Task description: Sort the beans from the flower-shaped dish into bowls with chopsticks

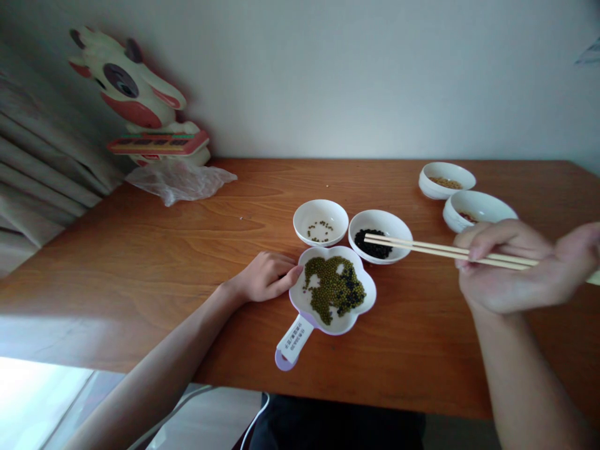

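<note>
My left hand (268,277) rests on the table with its thumb on the left rim of a white flower-shaped dish (369,299), its other fingers partly hidden by the edge. Green beans (323,289) fill much of that dish, mixed with black beans (349,289) on the right side. Palm turned up, my right hand (510,269) grips a pair of wooden chopsticks (435,249). Their tips are over the black beans in a white bowl (400,234). Whether they pinch a bean is too small to tell. Left of it, another white bowl (300,226) holds scattered green beans.
At the back right stand a bowl (424,181) of yellowish grains and a bowl (452,212) with reddish contents, close to my right hand. A cow-shaped toy keyboard (145,106) and a crumpled plastic bag (182,181) sit at the back left, by a curtain (37,169).
</note>
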The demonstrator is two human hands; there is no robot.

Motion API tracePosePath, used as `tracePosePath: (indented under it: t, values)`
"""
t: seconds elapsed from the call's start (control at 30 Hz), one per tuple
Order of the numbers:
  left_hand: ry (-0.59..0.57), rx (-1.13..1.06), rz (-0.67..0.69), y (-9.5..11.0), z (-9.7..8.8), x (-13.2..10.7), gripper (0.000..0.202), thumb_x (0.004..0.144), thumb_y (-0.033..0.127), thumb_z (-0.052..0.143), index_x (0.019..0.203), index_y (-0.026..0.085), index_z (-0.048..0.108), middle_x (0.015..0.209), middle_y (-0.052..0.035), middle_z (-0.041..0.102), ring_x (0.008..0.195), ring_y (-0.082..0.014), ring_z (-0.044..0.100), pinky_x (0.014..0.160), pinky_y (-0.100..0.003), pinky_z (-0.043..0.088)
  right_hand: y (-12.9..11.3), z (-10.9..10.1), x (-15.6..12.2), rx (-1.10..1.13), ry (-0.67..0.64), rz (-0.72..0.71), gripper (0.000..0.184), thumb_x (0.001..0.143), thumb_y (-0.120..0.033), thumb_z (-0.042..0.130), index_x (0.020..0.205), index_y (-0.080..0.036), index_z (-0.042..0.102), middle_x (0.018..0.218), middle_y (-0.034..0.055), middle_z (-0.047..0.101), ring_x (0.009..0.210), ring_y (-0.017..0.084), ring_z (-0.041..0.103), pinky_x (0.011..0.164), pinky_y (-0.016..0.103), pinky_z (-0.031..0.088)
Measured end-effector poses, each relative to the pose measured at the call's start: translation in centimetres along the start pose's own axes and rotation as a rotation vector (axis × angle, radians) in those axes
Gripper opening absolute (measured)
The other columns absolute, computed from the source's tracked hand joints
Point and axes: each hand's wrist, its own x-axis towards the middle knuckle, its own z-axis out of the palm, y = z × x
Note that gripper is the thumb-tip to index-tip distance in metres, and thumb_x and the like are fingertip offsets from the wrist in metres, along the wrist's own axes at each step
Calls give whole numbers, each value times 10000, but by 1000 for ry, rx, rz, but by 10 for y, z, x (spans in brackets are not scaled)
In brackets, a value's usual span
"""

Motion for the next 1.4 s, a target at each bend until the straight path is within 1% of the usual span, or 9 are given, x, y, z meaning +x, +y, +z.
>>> tracePosePath:
  t: [0.1,0.2,0.3,0.4,0.5,0.6,0.77,0.93,1.4]
  values:
    - [-9,-7,-11,0,0,0,465,1101,318,346,682,175,489,724,-39,607,636,-125,545,632,-274,401,-2,5,-2,92,-225,211,732,1034,-631,266,526,-240,619,432,51,427,443,174,430,508,382,264]
    - [-14,-11,-13,0,0,0,458,1101,314,346,686,177,481,723,-36,600,635,-125,540,630,-277,396,3,13,-10,81,-417,350,761,1027,-662,240,523,-223,604,454,44,471,455,158,446,497,361,278]
    - [-9,-15,1,1,-1,0,458,1098,310,349,677,179,474,710,-35,592,624,-124,530,619,-280,392,10,20,-20,15,-562,413,792,1021,-697,192,536,-215,591,473,39,493,474,154,462,494,346,300]
    - [-8,-23,3,1,-1,1,453,1096,311,351,679,180,469,706,-35,590,624,-126,528,621,-283,394,15,24,-26,-50,-662,415,804,1025,-694,147,552,-214,585,496,38,513,487,151,464,497,335,317]
    - [-12,-23,-5,1,-1,1,448,1097,313,346,686,181,466,712,-37,595,630,-127,531,627,-284,394,17,25,-28,-91,-682,405,802,1031,-679,124,565,-216,584,509,34,521,487,147,462,490,327,321]
    - [-14,-18,-7,1,-1,1,450,1098,317,345,686,180,463,705,-34,588,626,-125,524,624,-282,386,17,24,-27,-82,-663,396,790,1033,-674,139,574,-215,590,520,35,525,502,152,471,506,333,329]
    - [-6,-10,-8,2,0,1,459,1102,313,339,682,176,463,707,-31,588,629,-121,520,627,-271,382,14,24,-26,-31,-641,346,817,1002,-734,124,570,-213,583,517,33,501,509,162,471,525,345,331]
    - [-1,-6,-12,2,0,1,470,1105,312,334,678,170,471,711,-31,594,634,-118,523,631,-260,391,11,27,-24,-27,-696,279,817,1003,-735,121,576,-206,575,531,29,526,514,153,481,534,339,329]
    - [-5,-6,-16,2,-1,1,472,1103,323,335,685,170,491,717,-34,601,638,-121,528,637,-260,402,16,25,-26,-58,-751,284,790,1023,-704,119,590,-209,557,555,11,520,553,145,494,571,330,359]
